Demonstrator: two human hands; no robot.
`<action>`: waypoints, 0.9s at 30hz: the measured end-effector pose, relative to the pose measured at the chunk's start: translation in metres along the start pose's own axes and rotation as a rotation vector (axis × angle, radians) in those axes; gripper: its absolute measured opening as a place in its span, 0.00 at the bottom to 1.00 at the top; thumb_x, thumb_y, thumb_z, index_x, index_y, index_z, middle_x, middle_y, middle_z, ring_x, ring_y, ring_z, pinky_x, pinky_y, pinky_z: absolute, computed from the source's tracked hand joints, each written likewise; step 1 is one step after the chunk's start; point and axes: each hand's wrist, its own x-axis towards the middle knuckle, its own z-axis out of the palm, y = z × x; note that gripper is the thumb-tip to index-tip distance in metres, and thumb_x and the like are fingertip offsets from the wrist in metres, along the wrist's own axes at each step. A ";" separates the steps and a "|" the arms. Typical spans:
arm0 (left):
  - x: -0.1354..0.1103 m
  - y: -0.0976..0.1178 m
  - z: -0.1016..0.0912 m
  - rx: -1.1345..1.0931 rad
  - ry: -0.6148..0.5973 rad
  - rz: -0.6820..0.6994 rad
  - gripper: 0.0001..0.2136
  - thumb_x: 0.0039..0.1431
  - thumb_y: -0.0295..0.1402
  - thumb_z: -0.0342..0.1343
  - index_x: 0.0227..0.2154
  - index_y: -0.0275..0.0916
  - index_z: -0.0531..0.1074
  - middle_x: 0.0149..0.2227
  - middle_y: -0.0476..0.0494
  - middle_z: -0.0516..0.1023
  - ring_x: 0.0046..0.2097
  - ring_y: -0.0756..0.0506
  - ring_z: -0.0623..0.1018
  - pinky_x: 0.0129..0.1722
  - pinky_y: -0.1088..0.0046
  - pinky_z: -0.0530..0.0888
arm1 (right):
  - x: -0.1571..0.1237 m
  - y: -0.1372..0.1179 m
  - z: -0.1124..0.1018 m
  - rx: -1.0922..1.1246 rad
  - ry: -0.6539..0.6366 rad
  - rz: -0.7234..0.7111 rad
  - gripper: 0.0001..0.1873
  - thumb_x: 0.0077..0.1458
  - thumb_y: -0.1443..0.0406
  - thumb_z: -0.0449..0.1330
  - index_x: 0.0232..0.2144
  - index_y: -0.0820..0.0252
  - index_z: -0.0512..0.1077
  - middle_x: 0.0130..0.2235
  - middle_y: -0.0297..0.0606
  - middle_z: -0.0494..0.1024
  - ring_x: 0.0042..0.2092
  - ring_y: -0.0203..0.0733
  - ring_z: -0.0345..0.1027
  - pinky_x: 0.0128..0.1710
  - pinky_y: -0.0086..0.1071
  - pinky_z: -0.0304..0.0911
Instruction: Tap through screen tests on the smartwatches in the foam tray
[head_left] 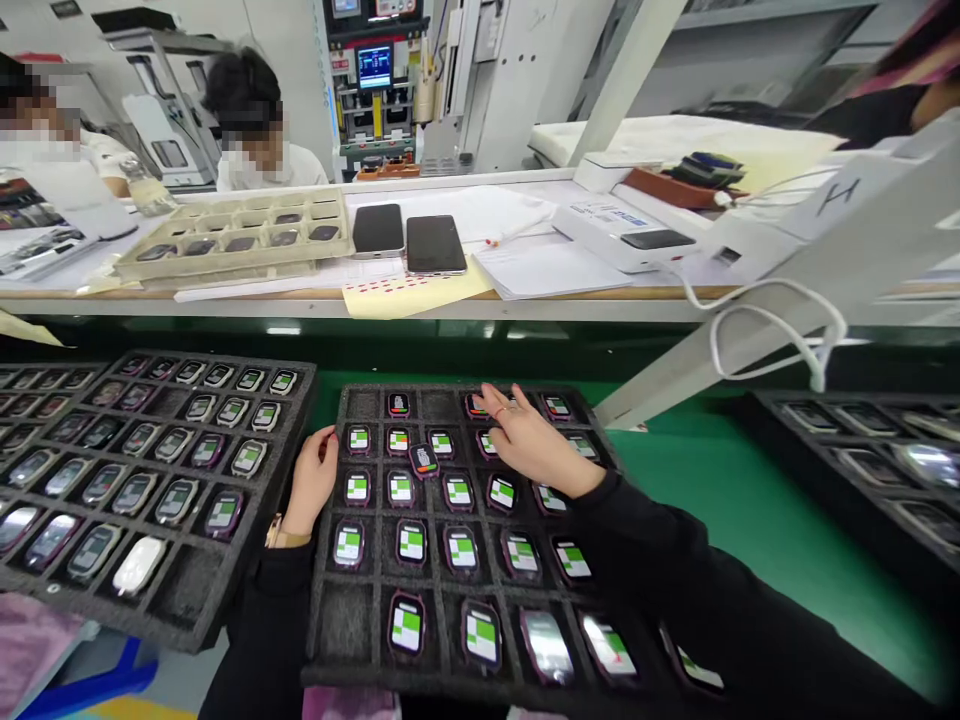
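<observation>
A black foam tray (346,620) lies in front of me, its compartments holding several smartwatches, most with green-and-white screens. My left hand (311,480) is at the tray's left edge, with its fingers curled against the rim. Over the back row, my right hand (536,440) reaches in with its fingers stretched and apart. Its fingertips are at a smartwatch (474,405) in that row and partly cover it. One dark-screened smartwatch (424,461) lies tilted across the dividers, outside any single compartment. My right forearm hides part of the tray's right side.
Another foam tray (187,600) of watches stands at left, and a further tray (825,440) at right. A white slanted post (675,350) with a cable rises at right. On the shelf are a plastic tray (247,275), two phones (435,245) and papers. People sit beyond.
</observation>
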 end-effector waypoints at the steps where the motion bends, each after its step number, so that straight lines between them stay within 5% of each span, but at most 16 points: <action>1: 0.000 0.000 0.000 0.004 0.000 0.005 0.18 0.64 0.39 0.48 0.49 0.35 0.73 0.47 0.34 0.77 0.47 0.40 0.77 0.50 0.60 0.73 | -0.003 0.003 0.002 -0.005 0.010 0.018 0.33 0.57 0.75 0.43 0.64 0.82 0.54 0.61 0.60 0.65 0.67 0.54 0.49 0.67 0.59 0.43; 5: 0.000 0.002 0.001 0.030 0.011 0.019 0.16 0.64 0.37 0.48 0.49 0.34 0.73 0.46 0.34 0.77 0.46 0.40 0.77 0.49 0.59 0.73 | -0.015 0.014 0.014 -0.015 0.003 0.039 0.34 0.56 0.76 0.44 0.65 0.76 0.55 0.61 0.57 0.67 0.66 0.54 0.51 0.66 0.59 0.48; 9: 0.000 0.003 0.002 0.052 0.018 0.031 0.16 0.64 0.36 0.48 0.48 0.35 0.73 0.45 0.35 0.77 0.47 0.40 0.77 0.50 0.59 0.73 | -0.014 0.010 0.019 -0.014 -0.017 0.021 0.33 0.54 0.76 0.45 0.63 0.80 0.57 0.62 0.65 0.63 0.66 0.60 0.51 0.63 0.64 0.50; 17: -0.001 0.002 0.002 0.078 0.034 0.056 0.14 0.64 0.33 0.48 0.47 0.34 0.74 0.44 0.35 0.77 0.44 0.41 0.77 0.48 0.61 0.74 | 0.034 -0.040 0.014 0.076 -0.085 -0.171 0.39 0.53 0.75 0.45 0.67 0.77 0.48 0.64 0.52 0.62 0.69 0.47 0.42 0.69 0.54 0.42; 22: -0.001 0.001 0.003 0.091 0.045 0.072 0.14 0.65 0.33 0.48 0.47 0.33 0.73 0.42 0.35 0.77 0.43 0.41 0.78 0.47 0.61 0.74 | 0.062 -0.064 0.022 0.067 -0.139 -0.212 0.32 0.58 0.73 0.43 0.64 0.81 0.55 0.66 0.59 0.58 0.69 0.52 0.42 0.68 0.55 0.42; 27: -0.003 0.001 0.003 0.109 0.052 0.089 0.13 0.65 0.32 0.48 0.47 0.34 0.73 0.42 0.35 0.77 0.42 0.41 0.78 0.46 0.61 0.75 | 0.058 -0.068 0.014 0.046 -0.182 -0.219 0.31 0.59 0.72 0.43 0.63 0.83 0.56 0.65 0.62 0.57 0.69 0.57 0.41 0.66 0.61 0.43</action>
